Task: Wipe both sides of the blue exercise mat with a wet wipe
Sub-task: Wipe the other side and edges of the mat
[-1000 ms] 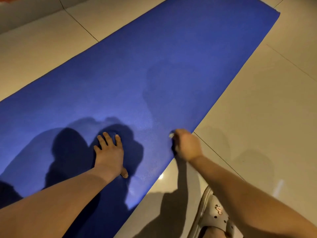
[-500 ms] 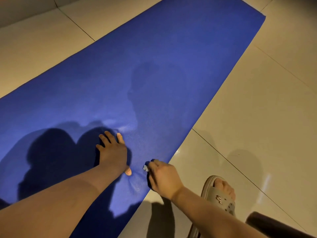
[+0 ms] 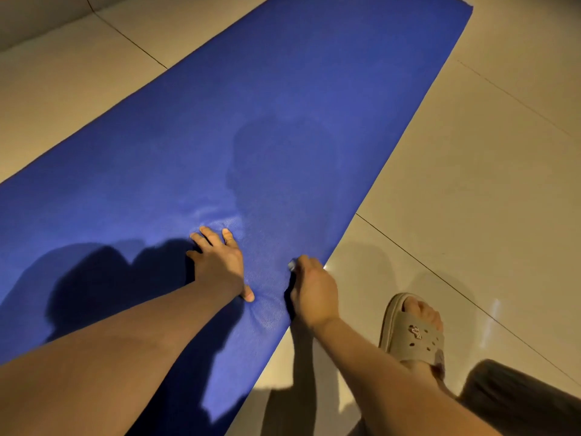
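The blue exercise mat (image 3: 283, 105) lies flat on the tiled floor, running from the lower left to the upper right. My left hand (image 3: 218, 265) presses flat on it with spread fingers, and the mat wrinkles around the thumb. My right hand (image 3: 311, 289) is at the mat's right edge, curled around a crumpled wet wipe (image 3: 291, 265), of which only a small pale tip shows beyond the fingers. Darker damp patches show on the mat beyond the hands.
Beige glossy floor tiles (image 3: 471, 184) surround the mat. A foot in a tan slipper (image 3: 412, 328) stands on the floor just right of my right arm. Dark shadows of arms and head fall across the mat's near part.
My right hand with the wipe slid along the mat's right edge towards me and then a little back away. The left hand stayed pressed on the mat.
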